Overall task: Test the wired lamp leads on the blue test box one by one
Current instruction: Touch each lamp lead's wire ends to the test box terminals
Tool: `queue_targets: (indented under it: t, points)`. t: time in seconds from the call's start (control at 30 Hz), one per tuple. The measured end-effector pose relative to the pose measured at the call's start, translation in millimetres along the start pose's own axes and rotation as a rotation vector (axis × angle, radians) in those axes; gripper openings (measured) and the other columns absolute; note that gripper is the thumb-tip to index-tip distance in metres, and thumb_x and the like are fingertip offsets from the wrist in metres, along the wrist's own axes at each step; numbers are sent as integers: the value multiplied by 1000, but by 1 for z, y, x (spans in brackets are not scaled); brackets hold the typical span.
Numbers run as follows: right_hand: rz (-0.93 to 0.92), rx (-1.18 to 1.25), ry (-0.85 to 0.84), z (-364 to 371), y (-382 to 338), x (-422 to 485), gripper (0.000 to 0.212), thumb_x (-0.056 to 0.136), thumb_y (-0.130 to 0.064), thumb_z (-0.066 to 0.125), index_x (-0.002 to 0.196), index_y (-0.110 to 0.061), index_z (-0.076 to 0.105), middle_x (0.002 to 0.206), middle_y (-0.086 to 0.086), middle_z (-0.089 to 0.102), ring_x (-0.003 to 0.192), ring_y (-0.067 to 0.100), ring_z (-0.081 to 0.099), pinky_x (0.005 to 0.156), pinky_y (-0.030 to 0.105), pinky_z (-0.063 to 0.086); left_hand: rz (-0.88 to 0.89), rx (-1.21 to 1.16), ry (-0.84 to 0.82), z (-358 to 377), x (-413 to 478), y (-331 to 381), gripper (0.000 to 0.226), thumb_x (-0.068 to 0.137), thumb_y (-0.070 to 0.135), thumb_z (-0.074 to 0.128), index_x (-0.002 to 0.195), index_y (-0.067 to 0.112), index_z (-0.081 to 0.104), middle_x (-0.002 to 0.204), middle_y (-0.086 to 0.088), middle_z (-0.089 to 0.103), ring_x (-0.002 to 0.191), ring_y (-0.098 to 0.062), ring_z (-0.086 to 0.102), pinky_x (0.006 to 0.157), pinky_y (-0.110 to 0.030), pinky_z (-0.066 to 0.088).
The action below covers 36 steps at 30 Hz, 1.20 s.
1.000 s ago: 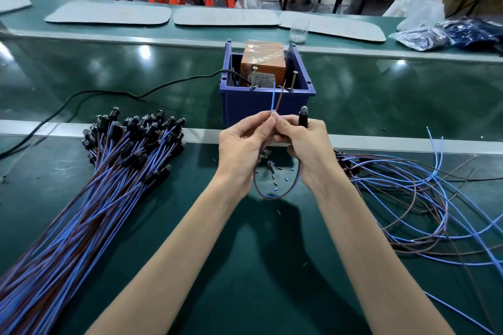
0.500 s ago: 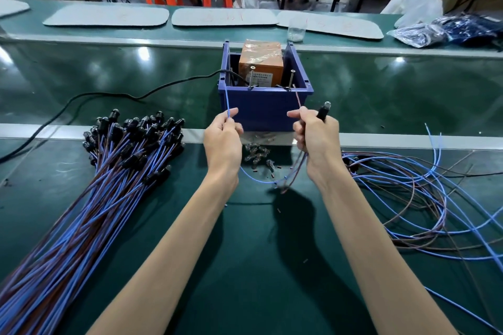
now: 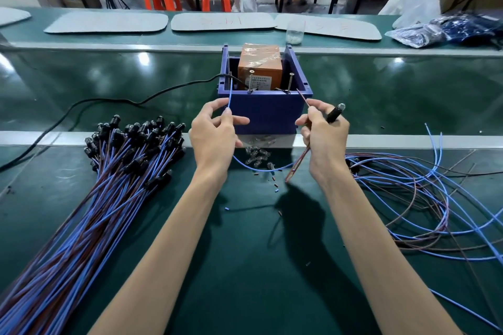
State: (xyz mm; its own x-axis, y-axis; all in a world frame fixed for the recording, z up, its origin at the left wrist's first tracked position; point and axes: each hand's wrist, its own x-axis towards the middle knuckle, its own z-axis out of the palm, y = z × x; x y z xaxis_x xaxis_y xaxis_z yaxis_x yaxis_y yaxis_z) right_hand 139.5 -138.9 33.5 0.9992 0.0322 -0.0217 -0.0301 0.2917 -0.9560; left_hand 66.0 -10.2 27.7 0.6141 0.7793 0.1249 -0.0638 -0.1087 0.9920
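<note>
Step now: I think one lamp lead is about to be tested, with one wire tip going on each pin of the box.
Left hand: The left hand (image 3: 215, 136) pinches the thin blue wire (image 3: 230, 92) between thumb and finger. The tip points up beside the box's left wall.
Right hand: The right hand (image 3: 325, 136) grips the thin brown wire (image 3: 302, 96) and the black lamp end (image 3: 335, 113) together. The brown tip is near the box's right front corner.
Test box: The blue plastic test box (image 3: 265, 114) sits on the green worktop (image 3: 258, 253), just past both hands. Two tall metal pins (image 3: 250, 81) stand at its front edge.
Do it well: Bring both tips inward, blue to the left pin and brown to the right pin. Hold close to the tips so they do not wobble. Point the lamp end at your eyes so you can see if it lights.
Watch out: The two tips should probably not touch each other.
Piles: A big bundle of blue and brown leads (image 3: 114, 179) lies on the left. Loose leads (image 3: 416, 185) lie on the right.
</note>
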Motion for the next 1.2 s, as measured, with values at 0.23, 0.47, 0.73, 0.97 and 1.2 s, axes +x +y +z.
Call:
queue_targets:
  t: [0.23, 0.47, 0.73, 0.97, 1.2]
  points:
    - [1, 10, -16, -2, 0, 3, 18, 97, -5, 45, 94, -13, 62, 52, -1, 64, 33, 8, 36, 38, 15, 31, -34, -47, 5, 3, 10, 3, 17, 97, 11, 49, 104, 17, 64, 64, 11, 71, 32, -5, 38, 45, -13, 38]
    - [-19, 34, -77, -2, 1, 6, 20, 99, -8, 45, 96, -15, 64, 54, -4, 65, 35, 6, 35, 39, 15, 31, -82, -109, -21, 1, 12, 2, 16, 97, 10, 50, 102, 16, 64, 62, 11, 70, 33, -5, 37, 46, -13, 39]
    - [8, -17, -156, -2, 4, 7, 20, 100, -11, 46, 96, -20, 63, 58, -6, 66, 37, 5, 37, 40, 14, 29, -91, -135, -95, 2, 12, -1, 18, 98, 13, 50, 107, 16, 66, 67, 11, 72, 36, -5, 37, 49, -10, 38]
    - [6, -26, -183, -3, 3, 9, 19, 101, -11, 45, 99, -18, 63, 58, -7, 64, 37, 4, 36, 39, 13, 28, -99, -162, -132, 2, 11, 0, 21, 98, 11, 50, 99, 23, 67, 66, 9, 71, 36, -4, 35, 43, -11, 35]
    - [13, -16, -172, -4, 2, 11, 21, 101, -9, 43, 103, -13, 64, 56, -8, 62, 37, 4, 34, 40, 14, 28, -110, -182, -157, 3, 9, 1, 20, 98, 10, 50, 100, 21, 67, 61, 9, 69, 36, -5, 32, 42, -11, 33]
